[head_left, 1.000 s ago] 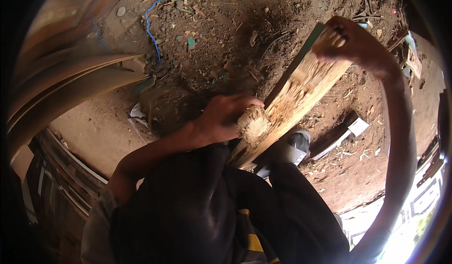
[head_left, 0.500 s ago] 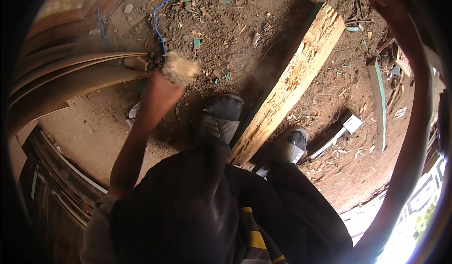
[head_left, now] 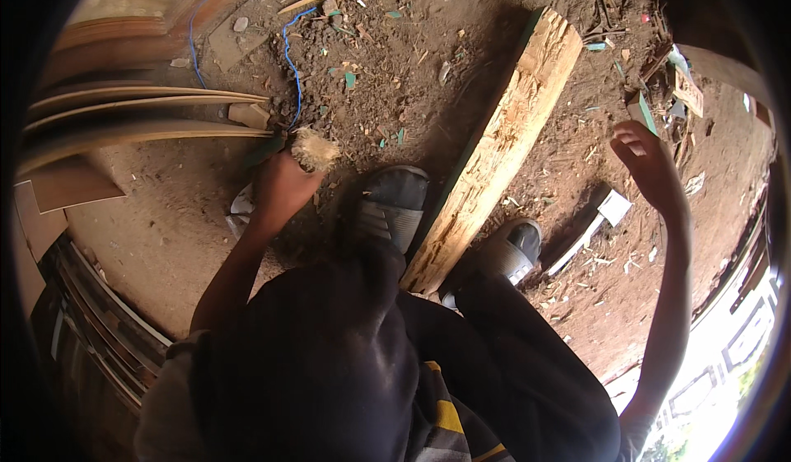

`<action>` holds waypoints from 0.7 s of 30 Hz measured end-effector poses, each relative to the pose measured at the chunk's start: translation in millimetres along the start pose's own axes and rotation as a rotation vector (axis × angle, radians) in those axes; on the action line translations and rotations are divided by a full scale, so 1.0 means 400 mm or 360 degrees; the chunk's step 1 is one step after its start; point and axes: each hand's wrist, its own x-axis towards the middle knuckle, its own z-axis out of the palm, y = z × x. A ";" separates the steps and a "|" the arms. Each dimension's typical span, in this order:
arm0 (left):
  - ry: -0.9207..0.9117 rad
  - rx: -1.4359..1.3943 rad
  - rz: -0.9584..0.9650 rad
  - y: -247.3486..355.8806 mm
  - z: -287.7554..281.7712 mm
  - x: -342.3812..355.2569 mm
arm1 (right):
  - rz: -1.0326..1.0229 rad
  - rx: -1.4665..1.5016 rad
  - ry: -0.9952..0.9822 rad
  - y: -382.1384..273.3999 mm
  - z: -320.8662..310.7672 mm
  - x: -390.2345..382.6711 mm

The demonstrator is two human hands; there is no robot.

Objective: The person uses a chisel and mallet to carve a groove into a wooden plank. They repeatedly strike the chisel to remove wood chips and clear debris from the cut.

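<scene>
My left hand (head_left: 284,180) is closed around a short tan thing with a frayed, fibrous end (head_left: 315,150); the fist hides the rest of it. My right hand (head_left: 647,165) is off to the right with its fingers apart and a little bent, and nothing shows in it. Just beyond its fingers is the end of a green-edged wood strip (head_left: 642,112), whose remaining length is covered by the hand and forearm. A thick, rough-hewn wooden beam (head_left: 503,145) lies between my feet, running away from me, with pale split wood on top and a dark green side.
Curved wooden boards (head_left: 156,131) jut in at the left. A blue cord (head_left: 292,67) winds over the dirt. Right of my right sandal (head_left: 515,248) lies a pale L-shaped object (head_left: 612,207). Wood chips and scraps (head_left: 680,83) litter the ground.
My right hand has come down and inward from the far right corner to beside the green-edged strip. The left hand has dropped slightly toward me, still gripping the tan thing. The beam stays put.
</scene>
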 end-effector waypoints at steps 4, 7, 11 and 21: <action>0.0005 -0.0035 0.0116 0.080 -0.001 -0.044 | -0.0341 -0.0062 0.0412 -0.039 0.062 0.142; -0.0101 -0.0183 0.0114 0.128 -0.001 -0.093 | -0.0611 -0.0082 0.0581 -0.113 0.112 0.282; -0.0084 -0.0281 0.0108 0.141 0.006 -0.133 | -0.0433 -0.0441 0.0659 -0.175 0.163 0.348; 0.0231 -0.0662 0.0139 0.189 -0.025 -0.127 | -0.0392 -0.0343 0.0694 -0.150 0.138 0.349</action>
